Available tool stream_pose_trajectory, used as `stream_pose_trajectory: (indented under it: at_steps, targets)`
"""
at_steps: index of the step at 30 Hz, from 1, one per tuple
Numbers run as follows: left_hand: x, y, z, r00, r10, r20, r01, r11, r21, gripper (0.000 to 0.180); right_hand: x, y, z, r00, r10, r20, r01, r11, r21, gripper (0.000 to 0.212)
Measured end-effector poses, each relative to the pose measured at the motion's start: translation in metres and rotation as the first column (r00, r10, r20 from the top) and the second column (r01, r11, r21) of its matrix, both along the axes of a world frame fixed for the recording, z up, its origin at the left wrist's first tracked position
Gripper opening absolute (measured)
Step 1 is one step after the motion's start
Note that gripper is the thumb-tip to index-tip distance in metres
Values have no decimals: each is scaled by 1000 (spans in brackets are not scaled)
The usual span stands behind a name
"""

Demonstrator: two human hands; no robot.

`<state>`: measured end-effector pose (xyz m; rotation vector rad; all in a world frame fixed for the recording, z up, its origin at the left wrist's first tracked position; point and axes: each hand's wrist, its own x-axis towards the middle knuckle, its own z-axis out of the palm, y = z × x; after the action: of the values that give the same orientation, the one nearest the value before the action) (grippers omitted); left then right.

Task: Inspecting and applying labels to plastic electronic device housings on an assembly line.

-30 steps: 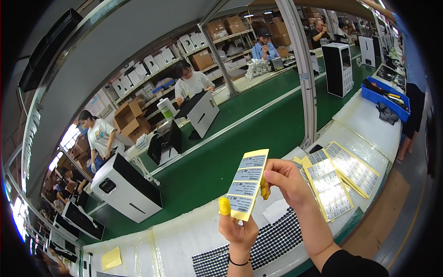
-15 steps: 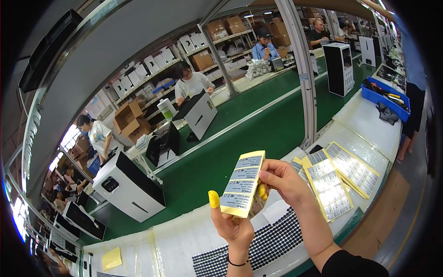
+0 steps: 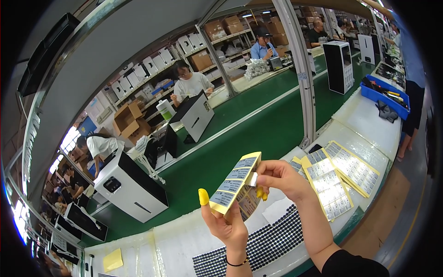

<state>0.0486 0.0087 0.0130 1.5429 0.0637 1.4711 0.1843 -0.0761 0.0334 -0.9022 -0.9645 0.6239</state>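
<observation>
Over the bench, my left hand (image 3: 230,228) grips a yellow-backed label sheet (image 3: 234,181) from below. Its yellow-capped finger stands out to the left of the sheet. Several silver labels show on the front, and the lower part bends back behind. At the right edge my right hand (image 3: 282,179) pinches a small silver label (image 3: 252,179) between thumb and finger. This label sticks out from the sheet; whether it is still joined to it is hidden. Yellow finger covers also show on the right hand's fingers.
More label sheets (image 3: 326,182) lie to the right, by a dark phone-like object (image 3: 315,148). Below my hands is a sheet of black dots (image 3: 272,240). A green conveyor (image 3: 258,134) carries white-and-black machines (image 3: 131,184). A metal post (image 3: 304,83) and a blue tool bin (image 3: 385,99) stand beyond.
A silver label now shows in my right hand's pinch, out from the sheet's edge. The sheet has tilted and shifted slightly left with my left hand.
</observation>
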Motion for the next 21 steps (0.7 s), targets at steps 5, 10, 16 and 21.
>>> stream_pose_trajectory:
  at_steps: [5,10,16,21]
  targets:
    - [3,4,-10,999,38,-1,-36,962,272,75,5,-4,-5,989,-107,-107,114,992,62,27]
    - [0,5,-10,976,216,-25,-179,861,477,75,6,-5,-2,977,-162,-136,172,983,66,27]
    - [1,4,-8,989,145,25,-144,923,356,76,6,-2,-3,989,-102,-107,108,993,52,20]
    - [-3,2,-6,997,79,0,-75,949,308,77,6,-3,-2,989,-110,-97,111,994,9,17]
